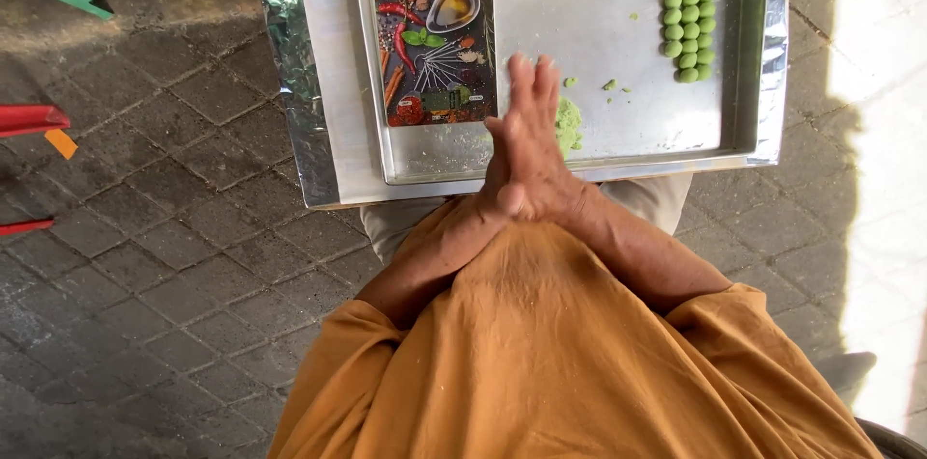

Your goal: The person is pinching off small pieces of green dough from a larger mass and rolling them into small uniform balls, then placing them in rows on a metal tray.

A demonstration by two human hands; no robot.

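Palms pressed flat together over the near edge of the metal tray (579,165), right hand (541,145) on top, left hand (497,179) mostly hidden beneath it. Fingers (533,92) straight and closed against each other, pointing away from the body; whatever sits between the palms stays out of sight, so cannot tell if a bit of dough is in there. Just right of the fingers, touching the tray floor: a lump of green dough (569,123). Further right, a few green crumbs (609,84). Well beyond, up at the far right, neat columns of green balls (688,5). Left of the fingers, close by, a rectangular board printed with spices (435,39).

Risks, as a judgement only: palms hovering right at the tray's near rim, so anything slipping out between them could drop onto the orange garment (541,353) or the paved floor (174,227) rather than the tray. Too much pressure likely to flatten or smear a soft piece. Tray resting on a foil-wrapped table (314,83) that ends close to the knees; a nudge from the forearms could shift it and set the finished balls rolling out of line.
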